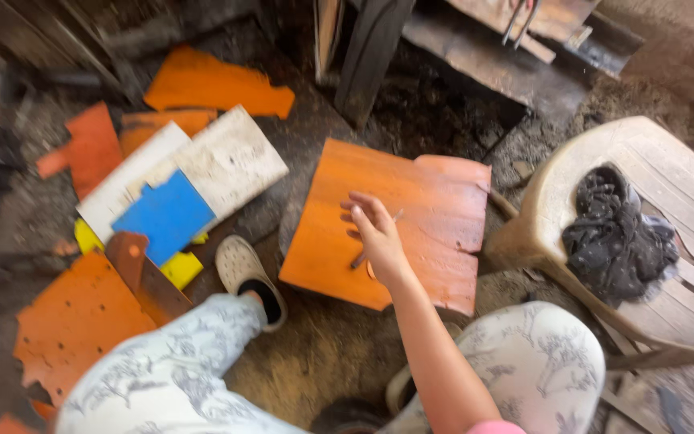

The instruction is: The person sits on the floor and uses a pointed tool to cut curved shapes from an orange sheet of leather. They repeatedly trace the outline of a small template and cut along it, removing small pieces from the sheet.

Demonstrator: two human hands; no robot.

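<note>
Probably stiff, light and brittle at its torn rim, the orange sheet (395,233) flat on dirt beside a pale chair (668,185), best taken by an edge, right hand (375,237) on top, fingers loosely spread around a thin stick (377,239).

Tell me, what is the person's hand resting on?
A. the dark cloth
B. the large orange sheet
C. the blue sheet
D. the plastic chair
B: the right hand lies on the large orange sheet in the middle of the floor, with a thin stick-like thing under its fingers; the blue sheet is off to the left, and the chair with the dark cloth stands to the right.
</note>
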